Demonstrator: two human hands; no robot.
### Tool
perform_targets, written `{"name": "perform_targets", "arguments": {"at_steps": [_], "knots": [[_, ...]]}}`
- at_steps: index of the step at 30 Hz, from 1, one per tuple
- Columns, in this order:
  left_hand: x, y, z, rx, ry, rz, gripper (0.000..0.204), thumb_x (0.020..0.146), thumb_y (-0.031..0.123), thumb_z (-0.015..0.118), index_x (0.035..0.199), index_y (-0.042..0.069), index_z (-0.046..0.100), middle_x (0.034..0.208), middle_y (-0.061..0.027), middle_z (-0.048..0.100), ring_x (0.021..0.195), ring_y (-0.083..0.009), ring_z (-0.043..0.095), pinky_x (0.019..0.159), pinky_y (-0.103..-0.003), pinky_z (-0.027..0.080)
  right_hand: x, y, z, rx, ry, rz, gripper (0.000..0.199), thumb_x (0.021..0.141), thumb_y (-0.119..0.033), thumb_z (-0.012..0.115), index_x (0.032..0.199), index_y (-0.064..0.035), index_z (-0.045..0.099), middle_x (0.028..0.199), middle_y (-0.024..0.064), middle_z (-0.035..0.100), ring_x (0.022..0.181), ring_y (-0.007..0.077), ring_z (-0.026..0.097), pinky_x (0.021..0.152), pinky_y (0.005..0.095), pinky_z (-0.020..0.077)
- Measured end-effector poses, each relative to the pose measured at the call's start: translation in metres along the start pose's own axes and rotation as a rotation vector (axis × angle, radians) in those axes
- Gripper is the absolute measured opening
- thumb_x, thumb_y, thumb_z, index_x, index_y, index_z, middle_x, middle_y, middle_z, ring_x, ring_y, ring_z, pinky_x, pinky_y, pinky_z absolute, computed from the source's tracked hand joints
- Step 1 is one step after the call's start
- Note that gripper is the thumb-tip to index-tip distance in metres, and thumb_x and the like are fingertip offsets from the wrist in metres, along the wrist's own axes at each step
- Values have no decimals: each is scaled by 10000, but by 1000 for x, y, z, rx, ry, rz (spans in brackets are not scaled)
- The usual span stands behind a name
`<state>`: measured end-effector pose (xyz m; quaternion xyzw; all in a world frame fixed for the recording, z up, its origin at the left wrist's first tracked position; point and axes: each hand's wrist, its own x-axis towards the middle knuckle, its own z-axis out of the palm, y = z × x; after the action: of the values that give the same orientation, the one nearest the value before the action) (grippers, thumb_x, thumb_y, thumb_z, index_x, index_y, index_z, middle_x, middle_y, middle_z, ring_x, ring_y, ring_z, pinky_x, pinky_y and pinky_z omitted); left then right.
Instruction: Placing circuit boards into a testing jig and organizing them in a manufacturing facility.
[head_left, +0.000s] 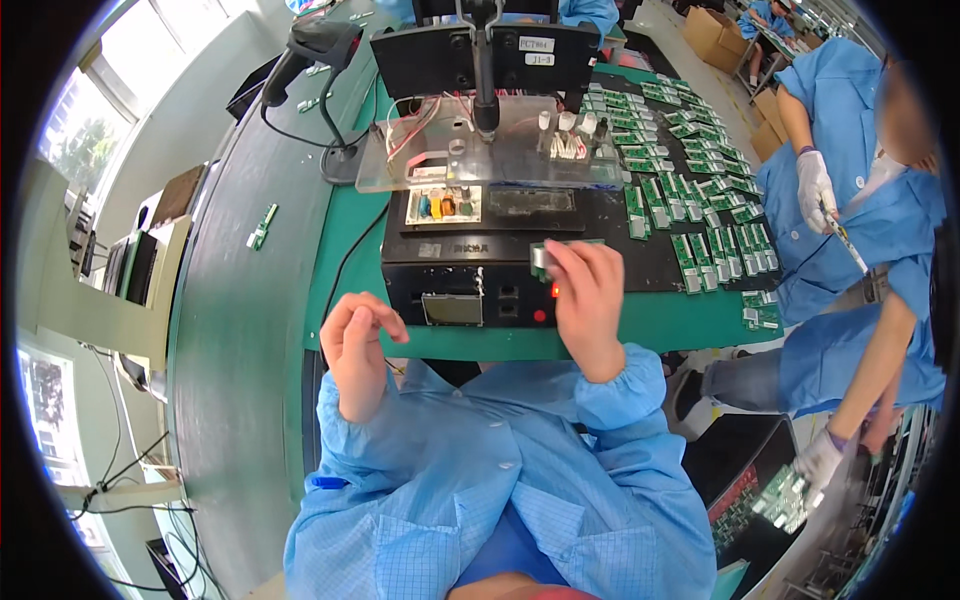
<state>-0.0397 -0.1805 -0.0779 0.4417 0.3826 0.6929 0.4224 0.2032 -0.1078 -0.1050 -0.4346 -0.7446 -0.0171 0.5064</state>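
Note:
My right hand (588,300) grips a small green circuit board with a silver metal part (541,262) at the front right edge of a black test fixture (405,283). Fingers cover most of that board. To the left, my left hand (358,345) hovers before the fixture, fingers loosely curved and apart, with nothing visible in them. The fixture's front carries a small display (453,310), a lit red light and a red button (540,315). Above it sits a clear plate (400,175) with wires and posts. Beneath the plate lies a board with coloured components (443,206).
Rows of green circuit boards (690,205) cover a black mat on the right. A barcode scanner (312,60) stands at the back left, its cable on the green bench. One loose board (263,227) lies farther left. At right, a gloved co-worker (845,130) handles boards over a black bin (745,455).

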Motion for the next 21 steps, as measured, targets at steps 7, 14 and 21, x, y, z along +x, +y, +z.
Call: {"name": "perform_targets", "arguments": {"at_steps": [7,14,21], "knots": [[-5,-12,-32,-30,-1,2,214,975,116,436,881,-29,562,743,-109,569,633,-192,561,597,-299,456,32,-2,50,-178,-131,36,219,832,-51,650,1049,-82,652,957,77,583,912,299,540,781,412,440],[3,-16,-42,22,32,-7,266,997,190,417,877,-18,530,713,-100,527,617,-194,543,575,-282,428,51,10,80,-295,-149,-20,214,843,-65,638,1055,-85,659,1008,80,599,961,307,549,806,430,440],[3,-15,-48,37,18,18,269,996,189,422,869,-20,533,706,-95,539,622,-191,551,578,-284,430,50,12,78,-293,-144,9,218,848,-60,626,1062,-78,664,1059,87,609,1000,331,554,837,427,450]]}}
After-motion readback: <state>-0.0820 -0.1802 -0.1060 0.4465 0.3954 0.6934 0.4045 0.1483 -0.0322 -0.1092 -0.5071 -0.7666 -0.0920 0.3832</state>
